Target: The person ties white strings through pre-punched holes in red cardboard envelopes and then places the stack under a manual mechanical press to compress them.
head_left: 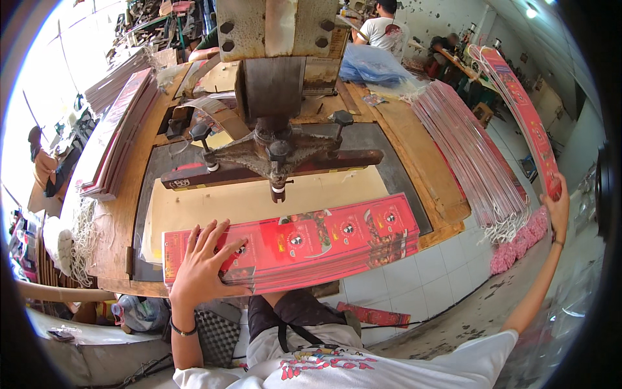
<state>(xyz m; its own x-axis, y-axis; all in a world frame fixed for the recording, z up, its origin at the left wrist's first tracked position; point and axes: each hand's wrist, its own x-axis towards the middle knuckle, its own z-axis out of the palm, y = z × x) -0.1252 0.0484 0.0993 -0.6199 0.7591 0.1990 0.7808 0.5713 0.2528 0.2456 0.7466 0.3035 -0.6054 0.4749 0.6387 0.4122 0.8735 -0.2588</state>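
My left hand (pixel 201 262) lies flat, fingers spread, on the left end of a stack of long red printed card sheets (pixel 311 243) at the front edge of the wooden worktable (pixel 123 214). Out to the far right, my right hand (pixel 556 204) grips the lower end of one long red printed sheet (pixel 518 110) that arcs up and away. Behind the stack stands a metal press (pixel 275 152) with a long horizontal bar over a beige board (pixel 253 201).
More red sheets with white cords (pixel 470 155) are fanned out on the right side of the table. Another pile of sheets (pixel 120 129) lies on the left. White cords (pixel 84 236) hang at the left edge. People work at tables (pixel 382 29) in the back. White tiled floor (pixel 421 279) lies below.
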